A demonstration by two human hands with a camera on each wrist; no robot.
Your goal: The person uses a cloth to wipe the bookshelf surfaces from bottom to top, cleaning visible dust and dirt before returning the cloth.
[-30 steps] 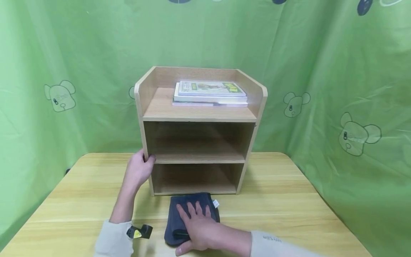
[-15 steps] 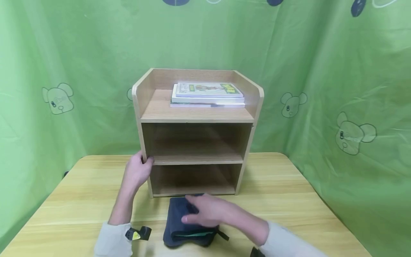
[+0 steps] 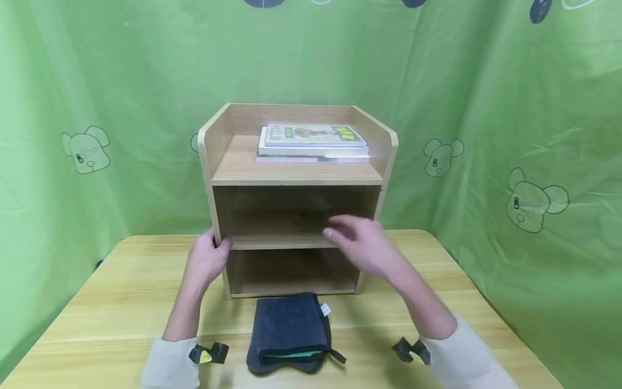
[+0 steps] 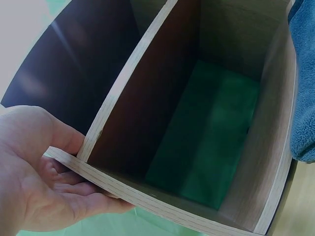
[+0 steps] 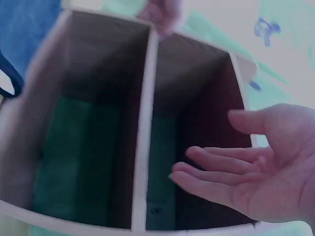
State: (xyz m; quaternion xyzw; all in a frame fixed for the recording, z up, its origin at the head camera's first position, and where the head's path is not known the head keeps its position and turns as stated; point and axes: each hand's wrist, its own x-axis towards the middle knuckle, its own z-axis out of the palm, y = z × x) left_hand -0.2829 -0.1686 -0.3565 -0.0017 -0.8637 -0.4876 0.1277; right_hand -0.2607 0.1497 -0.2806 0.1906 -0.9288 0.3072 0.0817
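Note:
A small wooden shelf stands upright on the table, with an open top and two compartments below. My left hand grips its left side panel about mid-height. In the left wrist view the thumb is on the inner side and the fingers lie outside the panel. In front of the right part of the middle compartment hovers my right hand, fingers loosely bent and holding nothing. A folded dark blue cloth with a white tag and green inside lies on the table before the shelf.
Several thin books are stacked on the shelf's top board. The wooden table runs to the green curtain behind and at both sides.
My right hand has lifted off the folded cloth and moved up and right to the front of the shelf. My left hand keeps its grip on the side panel.

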